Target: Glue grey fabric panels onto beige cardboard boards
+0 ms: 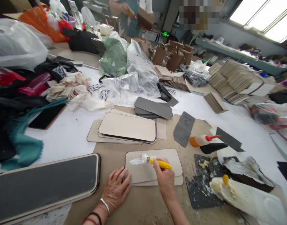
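Observation:
My right hand [165, 179] is closed round the yellow handle of a glue brush [161, 163]. White bristles rest on a beige rounded panel [162, 176], where a white wet streak spreads leftward. Beneath it, a second similar panel [178, 180] sticks out at the near edge. Flat and with fingers stretched out, my left hand [117, 187] lies at the left edge of these panels, fingertips touching it. Behind them is a stack of dark-edged beige panels [128, 126]. To the left, a pile of long panels with grey faces [47, 184] lies near my left hand.
On the right lie a white bottle [251, 197] cut open, glue-stained dark boards [202, 192] and a red-tipped squeeze bottle [202, 140]. Grey pieces [154, 107] and plastic bags [138, 62] sit further back. A phone [47, 117] is at left. Another person [130, 18] stands across the table.

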The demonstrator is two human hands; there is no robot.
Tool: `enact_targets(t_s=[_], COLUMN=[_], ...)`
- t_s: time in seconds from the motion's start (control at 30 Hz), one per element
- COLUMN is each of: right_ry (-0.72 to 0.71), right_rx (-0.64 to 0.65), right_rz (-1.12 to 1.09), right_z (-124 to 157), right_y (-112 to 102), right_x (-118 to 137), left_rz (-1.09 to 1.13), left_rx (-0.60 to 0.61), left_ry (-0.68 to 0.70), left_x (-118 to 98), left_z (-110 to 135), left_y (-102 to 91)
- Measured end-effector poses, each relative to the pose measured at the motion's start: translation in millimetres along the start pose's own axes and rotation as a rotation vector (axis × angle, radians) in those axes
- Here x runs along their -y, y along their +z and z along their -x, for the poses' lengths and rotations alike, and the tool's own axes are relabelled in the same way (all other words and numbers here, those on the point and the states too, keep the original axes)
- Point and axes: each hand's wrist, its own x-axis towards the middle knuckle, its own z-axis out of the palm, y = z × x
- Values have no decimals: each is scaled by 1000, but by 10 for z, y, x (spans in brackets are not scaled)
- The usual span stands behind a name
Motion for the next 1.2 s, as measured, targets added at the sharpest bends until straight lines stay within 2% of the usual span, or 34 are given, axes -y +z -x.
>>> enact_targets(t_s=[0.1, 0.17, 0.33, 0.43, 0.53, 0.67, 0.73, 0.8, 0.93, 1.03, 1.1, 1.2], right_ry=[-2, -17, -21, 5, -9, -114, -208, -289, -372, -395, -367, -299], right_rx=[48, 19, -176, -277, -316, -303, -272, -237, -163, -36, 0, -70], right_rz=[-62, -43, 159, 310, 413, 444, 429, 396, 276, 145, 54, 9], right_z=[-21, -75, -310, -437, -457, -296, -161, -3, 346, 537, 582, 528], right_y=[151, 104, -380, -676, -886, -1010, -957, -799, -267, 56, 96, -151], right_x=[32, -41, -396, -589, -711, -781, -767, -697, -397, -162, -92, -188], left_rz=[-1, -4, -24, -90, -153, -163, -164, -167, -172, -180, -190, -183], left_rx=[-17, -28, -19, 24, 36, 29, 29, 34, 23, 20, 40, 90], left_ry=[11, 7, 29, 122, 206, 199, 195, 195, 197, 177, 151, 123], left_x=[-1, -5, 23, 78, 121, 117, 103, 95, 93, 87, 71, 34], left_z=[-17, -17, 2, 11, 13, 7, 8, 16, 41, 55, 58, 58], left_y=[9, 30, 61, 52, 40, 29, 26, 25, 31, 29, 12, -26])
